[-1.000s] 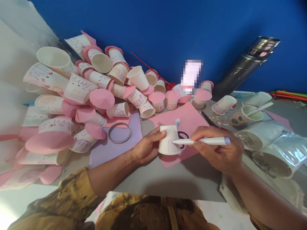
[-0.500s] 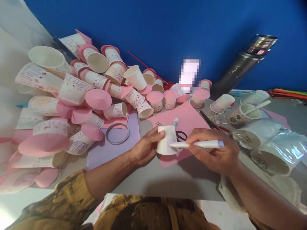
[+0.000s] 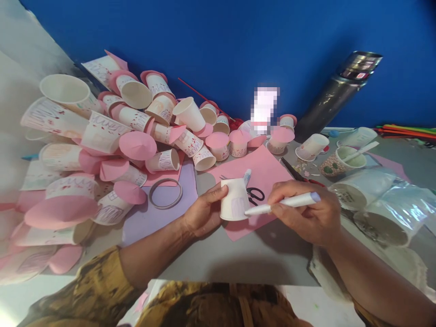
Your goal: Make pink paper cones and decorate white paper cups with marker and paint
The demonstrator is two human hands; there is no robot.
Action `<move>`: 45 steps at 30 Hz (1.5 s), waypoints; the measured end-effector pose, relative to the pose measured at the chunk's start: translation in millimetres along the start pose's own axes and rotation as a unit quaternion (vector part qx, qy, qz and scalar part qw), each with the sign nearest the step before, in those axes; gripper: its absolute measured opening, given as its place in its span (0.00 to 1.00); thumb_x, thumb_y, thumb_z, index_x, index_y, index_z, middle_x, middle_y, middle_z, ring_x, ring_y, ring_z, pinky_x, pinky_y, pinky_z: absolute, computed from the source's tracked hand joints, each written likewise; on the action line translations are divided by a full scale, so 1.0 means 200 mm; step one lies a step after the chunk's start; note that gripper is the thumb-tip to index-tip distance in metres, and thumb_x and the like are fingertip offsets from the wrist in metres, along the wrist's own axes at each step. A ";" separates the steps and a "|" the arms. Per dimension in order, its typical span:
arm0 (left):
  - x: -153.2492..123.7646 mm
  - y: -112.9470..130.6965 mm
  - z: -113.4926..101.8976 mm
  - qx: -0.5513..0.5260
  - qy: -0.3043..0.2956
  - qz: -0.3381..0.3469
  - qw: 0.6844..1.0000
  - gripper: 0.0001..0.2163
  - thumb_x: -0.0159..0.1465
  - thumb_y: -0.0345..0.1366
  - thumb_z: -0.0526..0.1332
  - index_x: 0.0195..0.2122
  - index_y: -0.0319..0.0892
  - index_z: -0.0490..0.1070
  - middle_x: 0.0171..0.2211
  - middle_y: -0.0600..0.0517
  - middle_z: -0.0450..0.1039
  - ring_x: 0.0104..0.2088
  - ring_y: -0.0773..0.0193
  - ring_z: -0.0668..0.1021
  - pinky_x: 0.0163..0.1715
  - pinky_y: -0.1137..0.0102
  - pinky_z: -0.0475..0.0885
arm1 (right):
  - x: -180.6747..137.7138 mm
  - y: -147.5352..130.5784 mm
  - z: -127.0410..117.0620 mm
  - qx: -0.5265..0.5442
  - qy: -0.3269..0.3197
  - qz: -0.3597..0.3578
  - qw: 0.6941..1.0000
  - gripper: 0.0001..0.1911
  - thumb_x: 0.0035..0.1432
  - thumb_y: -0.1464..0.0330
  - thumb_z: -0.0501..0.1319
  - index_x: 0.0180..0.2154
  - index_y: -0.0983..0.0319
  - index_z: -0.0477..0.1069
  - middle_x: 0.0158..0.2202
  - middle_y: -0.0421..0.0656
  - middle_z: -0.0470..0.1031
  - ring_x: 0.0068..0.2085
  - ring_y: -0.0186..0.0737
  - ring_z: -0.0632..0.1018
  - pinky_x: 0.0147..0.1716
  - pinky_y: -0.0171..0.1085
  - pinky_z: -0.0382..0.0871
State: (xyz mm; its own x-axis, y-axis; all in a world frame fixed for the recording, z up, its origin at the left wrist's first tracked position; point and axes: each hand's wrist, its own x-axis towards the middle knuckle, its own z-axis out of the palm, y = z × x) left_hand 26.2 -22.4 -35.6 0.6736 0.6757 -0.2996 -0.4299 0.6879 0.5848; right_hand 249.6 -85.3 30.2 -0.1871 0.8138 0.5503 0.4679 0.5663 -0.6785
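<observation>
My left hand (image 3: pixel 205 210) grips a white paper cup (image 3: pixel 229 195), which is upside down with its rim at the bottom. A pale purple square is drawn on the cup's side. In my right hand (image 3: pixel 306 210) is a white marker (image 3: pixel 289 203) with a purple end, its tip at the lower right edge of that square. Behind the cup, black-handled scissors (image 3: pixel 256 194) and a small tube (image 3: pixel 247 176) lie on a pink paper sheet (image 3: pixel 265 165).
Decorated paper cups with pink cone tops (image 3: pixel 138 145) pile up at the left. A tape roll (image 3: pixel 165 193) rests on purple paper (image 3: pixel 185 184). At the right are a black flask (image 3: pixel 329 100), a patterned cup (image 3: pixel 335 165) with a stick, and plastic-wrapped cups (image 3: pixel 391 204).
The marker tip has gone down and right along the cup, and the purple patch now shows as a fuller square. My view has shifted slightly.
</observation>
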 end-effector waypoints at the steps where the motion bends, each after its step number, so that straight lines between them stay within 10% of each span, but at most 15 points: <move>1: 0.00 0.00 0.00 -0.002 0.000 -0.005 1.000 0.22 0.61 0.43 0.73 0.52 0.36 0.78 0.45 0.41 0.83 0.45 0.49 0.83 0.51 0.59 0.75 | -0.01 0.01 0.00 -0.005 0.029 0.011 1.000 0.05 0.62 0.72 0.64 0.33 0.58 0.77 0.24 0.37 0.78 0.21 0.33 0.73 0.21 0.33 0.66; 6: -0.01 0.01 -0.01 -0.024 -0.033 -0.038 0.998 0.24 0.62 0.45 0.70 0.53 0.33 0.77 0.45 0.38 0.83 0.47 0.45 0.84 0.55 0.54 0.73 | -0.02 0.07 0.00 -0.012 0.135 0.070 0.988 0.04 0.66 0.68 0.65 0.36 0.57 0.79 0.26 0.40 0.80 0.26 0.39 0.81 0.25 0.36 0.73; 45: 0.02 0.02 0.00 -0.077 -0.028 0.036 0.996 0.15 0.61 0.34 0.72 0.47 0.33 0.79 0.42 0.41 0.84 0.41 0.53 0.83 0.46 0.61 0.76 | -0.05 0.07 0.07 -0.063 0.111 0.017 0.992 0.04 0.65 0.66 0.66 0.35 0.59 0.78 0.25 0.38 0.82 0.21 0.36 0.78 0.22 0.33 0.69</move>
State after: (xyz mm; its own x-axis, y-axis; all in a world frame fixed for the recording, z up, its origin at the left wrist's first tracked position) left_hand 27.3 -17.7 -33.8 0.6687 0.7116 -0.2157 -0.5626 0.6739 0.4789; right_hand 245.9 -84.6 8.9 0.0185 0.7751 0.6316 0.5768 0.5077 -0.6399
